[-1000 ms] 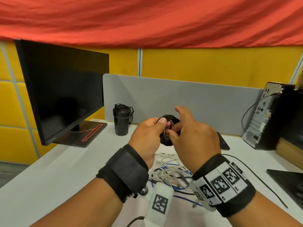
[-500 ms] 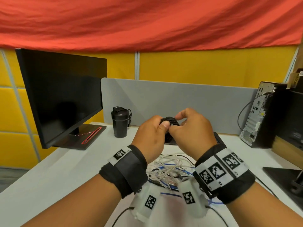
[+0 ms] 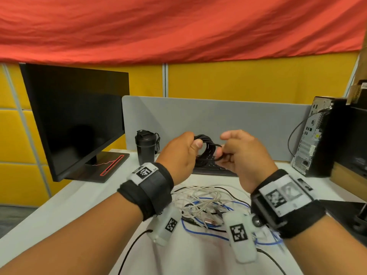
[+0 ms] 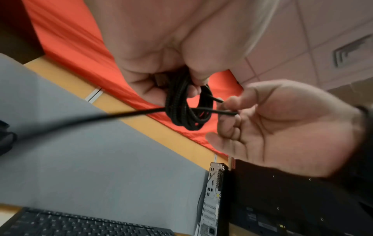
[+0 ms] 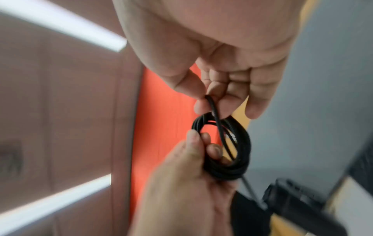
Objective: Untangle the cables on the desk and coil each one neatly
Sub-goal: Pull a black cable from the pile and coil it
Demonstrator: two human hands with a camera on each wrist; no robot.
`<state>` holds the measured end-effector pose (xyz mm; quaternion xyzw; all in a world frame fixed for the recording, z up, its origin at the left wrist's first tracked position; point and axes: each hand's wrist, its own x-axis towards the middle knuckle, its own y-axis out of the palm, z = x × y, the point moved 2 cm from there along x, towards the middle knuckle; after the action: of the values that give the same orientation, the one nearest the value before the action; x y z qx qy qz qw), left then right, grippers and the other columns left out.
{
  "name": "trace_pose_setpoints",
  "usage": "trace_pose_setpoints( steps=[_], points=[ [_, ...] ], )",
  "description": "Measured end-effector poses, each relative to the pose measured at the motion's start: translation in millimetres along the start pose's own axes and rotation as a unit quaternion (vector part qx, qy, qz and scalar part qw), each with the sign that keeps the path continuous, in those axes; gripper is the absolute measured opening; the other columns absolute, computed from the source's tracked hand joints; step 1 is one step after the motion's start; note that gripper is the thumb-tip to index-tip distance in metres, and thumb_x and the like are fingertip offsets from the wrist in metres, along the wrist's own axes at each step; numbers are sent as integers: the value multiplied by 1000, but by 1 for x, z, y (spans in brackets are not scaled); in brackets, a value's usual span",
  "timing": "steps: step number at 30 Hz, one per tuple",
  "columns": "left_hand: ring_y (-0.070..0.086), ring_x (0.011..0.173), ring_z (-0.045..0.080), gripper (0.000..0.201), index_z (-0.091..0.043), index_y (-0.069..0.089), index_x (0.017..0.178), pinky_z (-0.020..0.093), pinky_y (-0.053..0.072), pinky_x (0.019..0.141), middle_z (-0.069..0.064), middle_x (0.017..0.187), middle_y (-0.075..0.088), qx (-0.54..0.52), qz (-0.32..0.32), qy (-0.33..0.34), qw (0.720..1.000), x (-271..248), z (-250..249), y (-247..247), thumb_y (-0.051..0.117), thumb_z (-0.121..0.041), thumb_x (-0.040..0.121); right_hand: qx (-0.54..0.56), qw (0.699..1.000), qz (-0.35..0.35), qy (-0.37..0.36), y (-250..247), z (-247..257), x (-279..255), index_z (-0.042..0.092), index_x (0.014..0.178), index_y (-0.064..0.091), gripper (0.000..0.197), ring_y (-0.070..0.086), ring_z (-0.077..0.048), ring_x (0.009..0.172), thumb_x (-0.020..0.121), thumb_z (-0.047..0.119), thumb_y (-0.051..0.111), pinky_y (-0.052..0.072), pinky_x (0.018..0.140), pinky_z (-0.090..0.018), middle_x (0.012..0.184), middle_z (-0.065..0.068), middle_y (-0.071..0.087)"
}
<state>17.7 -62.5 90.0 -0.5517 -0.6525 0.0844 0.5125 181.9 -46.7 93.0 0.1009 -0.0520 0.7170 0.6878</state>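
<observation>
While left hand [image 3: 179, 153] grips black coil [image 3: 206, 148], right hand [image 3: 242, 155] pinches its loose strand | above white desk [image 3: 59, 207] | yellow partitions [image 3: 248, 80].

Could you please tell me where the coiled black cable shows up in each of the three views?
Head: coiled black cable centre, between both hands.
Left wrist: centre, under the left hand.
Right wrist: lower centre.
Shared landmark: grey divider panel.

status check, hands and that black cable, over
Left hand grips black cable coil; right hand pinches its loose end. Coil held above the keyboard. White and blue tangle on desk, not yet sorted.
</observation>
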Motion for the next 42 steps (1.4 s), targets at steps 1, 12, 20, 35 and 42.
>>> trace_pose_setpoints(
  steps=[1, 12, 20, 35, 42],
  points=[
    [56, 77, 35, 35, -6, 49, 91, 50, 48, 69, 15, 83, 61, -4, -4, 7, 1000, 2, 1, -3, 35, -34, 106, 98, 994, 29, 30, -2, 2, 0, 15, 97, 57, 23, 55, -19, 57, 85, 0, 45, 54, 72, -40, 57, -3, 58],
    [57, 76, 15, 28, -16, 54, 95, 35, 50, 67, -4, 83, 58, 21, -52, -80, 995, 0, 53, -50, 35, -32, 107, -169, 964, 204, 26, -38, 25, 2, 12, 93, 76, 15, 29, -11, 45, 93, 17, 61, 23, 37, -21, 54, 3, 41],
    [50, 66, 13, 29, -18, 56, 87, 34, 41, 73, -1, 72, 57, -459, -97, -243, 849, -10, 49, -54, 37, -26, 108, -454, 856, 133, -206, -2, 16, -2, 28, 90, 75, 13, 58, -10, 81, 93, 29, 63, 42, 69, -21, 83, 6, 64],
    [56, 73, 20, 30, -16, 57, 87, 41, 49, 73, -2, 70, 64, -368, -42, -148, 917, -9, -8, -27, 38, -29, 107, 155, 983, 94, 20, 22, 35, -6, 2, 102, 62, 17, 73, -28, 71, 88, -8, 60, 58, 57, -31, 85, -16, 73],
    [55, 72, 17, 25, -14, 56, 89, 44, 48, 72, 0, 84, 58, -288, -66, -129, 946, -2, -2, -22, 40, -25, 106, -267, 865, -63, -420, 12, 37, -36, 34, 106, 59, 36, 56, -8, 59, 80, 10, 65, 51, 57, -22, 85, 14, 69]
  ],
)
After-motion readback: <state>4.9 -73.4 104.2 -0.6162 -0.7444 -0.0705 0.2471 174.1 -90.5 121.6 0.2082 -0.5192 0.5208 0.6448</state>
